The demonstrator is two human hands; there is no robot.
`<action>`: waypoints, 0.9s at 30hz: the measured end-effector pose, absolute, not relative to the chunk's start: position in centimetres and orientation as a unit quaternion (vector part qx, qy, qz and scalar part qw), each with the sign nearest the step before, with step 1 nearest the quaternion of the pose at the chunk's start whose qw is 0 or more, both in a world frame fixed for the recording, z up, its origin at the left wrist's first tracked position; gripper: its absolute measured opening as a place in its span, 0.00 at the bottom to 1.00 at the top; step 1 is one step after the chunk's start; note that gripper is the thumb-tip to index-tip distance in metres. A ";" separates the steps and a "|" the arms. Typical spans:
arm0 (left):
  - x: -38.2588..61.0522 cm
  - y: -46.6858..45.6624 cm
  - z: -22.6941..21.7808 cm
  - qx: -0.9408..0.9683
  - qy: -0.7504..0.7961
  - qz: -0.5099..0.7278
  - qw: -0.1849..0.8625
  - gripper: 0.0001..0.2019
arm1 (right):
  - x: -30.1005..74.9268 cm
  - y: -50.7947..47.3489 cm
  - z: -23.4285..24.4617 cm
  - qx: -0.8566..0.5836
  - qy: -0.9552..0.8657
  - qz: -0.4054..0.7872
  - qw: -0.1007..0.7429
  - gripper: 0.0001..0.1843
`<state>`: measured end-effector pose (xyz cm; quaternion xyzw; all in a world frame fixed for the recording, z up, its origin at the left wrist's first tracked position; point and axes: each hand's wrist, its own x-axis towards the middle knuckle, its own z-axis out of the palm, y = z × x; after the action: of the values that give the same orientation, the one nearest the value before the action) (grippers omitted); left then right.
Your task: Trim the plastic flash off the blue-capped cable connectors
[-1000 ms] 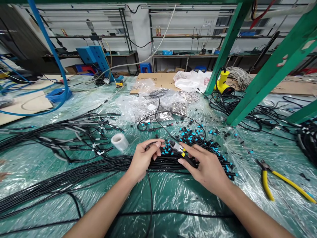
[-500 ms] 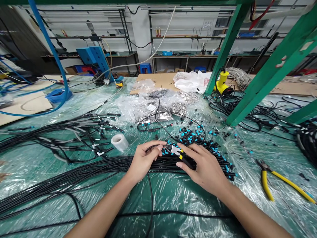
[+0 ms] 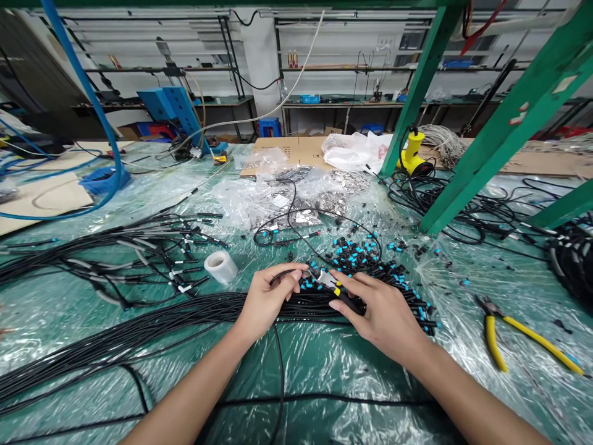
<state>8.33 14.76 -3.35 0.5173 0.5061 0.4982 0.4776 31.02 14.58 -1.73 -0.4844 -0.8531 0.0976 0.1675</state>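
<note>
- Steel shelving (image 3: 370, 69) lines the far wall, and a green steel frame (image 3: 519, 117) stands at far right, its upper end cut off by the view's edge.
- Transparent plastic sheeting (image 3: 333, 377) covers the green bench, creased and glaring enough to blur what lies beneath it.
- A long bundle of black cables (image 3: 162, 324) runs from near left to the middle, ending at far right of the hands in a spread of blue-banded connectors (image 3: 356, 256); the hands hide part of it.
- Bags of small metal parts (image 3: 290, 207) lie beyond, their contents hard to make out through the plastic.
- Yellow-handled pliers (image 3: 523, 334) lie well to the right, and a roll of transparent tape (image 3: 221, 267) sits left of the hands, just beyond the bundle.
- The left hand (image 3: 271, 303) is closed, its fingers (image 3: 290, 278) pinching a thin black cable (image 3: 282, 275) just above the bundle.
- The right hand (image 3: 382, 315) is nearly closed on a black plug (image 3: 349, 301), fingers partly hiding it.
- A small white-and-yellow fitting (image 3: 327, 279) sits between the hands; its exact shape cannot be told.
</note>
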 end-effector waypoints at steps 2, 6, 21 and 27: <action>8.3 14.8 -3.3 0.517 0.505 0.500 0.477 0.15 | 31.1 14.6 -1.7 -0.481 -0.854 0.084 0.181 0.27; 8.4 14.7 -3.0 0.523 0.508 0.500 0.467 0.13 | 31.1 14.7 -1.7 -0.467 -0.865 0.040 0.178 0.29; 8.8 14.5 -2.5 0.525 0.524 0.494 0.454 0.14 | 31.0 14.8 -2.2 -0.468 -0.869 0.043 0.158 0.27; 8.6 14.6 -3.0 0.523 0.517 0.495 0.462 0.15 | 30.9 14.6 -2.2 -0.476 -0.866 0.055 0.143 0.26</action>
<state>8.64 14.56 -2.99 0.5231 0.5168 0.4954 0.4624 30.90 14.58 -2.17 -0.4758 -0.8661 0.0552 0.1433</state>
